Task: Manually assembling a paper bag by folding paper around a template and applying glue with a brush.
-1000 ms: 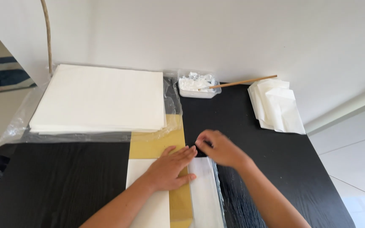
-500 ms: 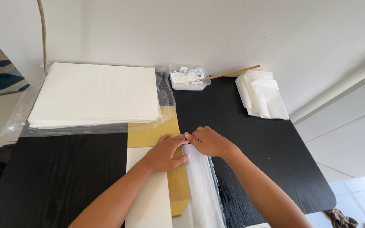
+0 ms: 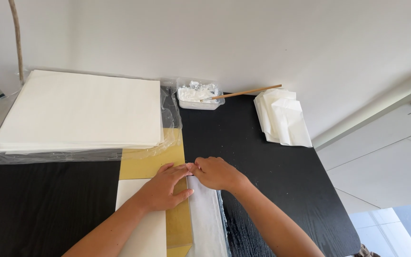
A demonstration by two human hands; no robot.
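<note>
Pressing down on a translucent white paper sheet (image 3: 205,214) that lies along the right edge of a gold card board (image 3: 151,164) on the black table (image 3: 34,204), we have both hands meeting at its top corner. Our left hand (image 3: 165,188) lies flat, fingers spread and gripping nothing, over the board and a white sheet (image 3: 141,223) beside it. Our right hand (image 3: 215,173) curls its fingers down on the paper's top edge, seemingly pinching a fold, though we cannot tell for sure. In our judgement, the thin paper could crease crookedly or slide if either hand lifts. Farther back sit a bagged paper stack (image 3: 79,112), a paste tub (image 3: 198,94) with a wooden stick (image 3: 246,92), and folded paper bags (image 3: 284,116).
</note>
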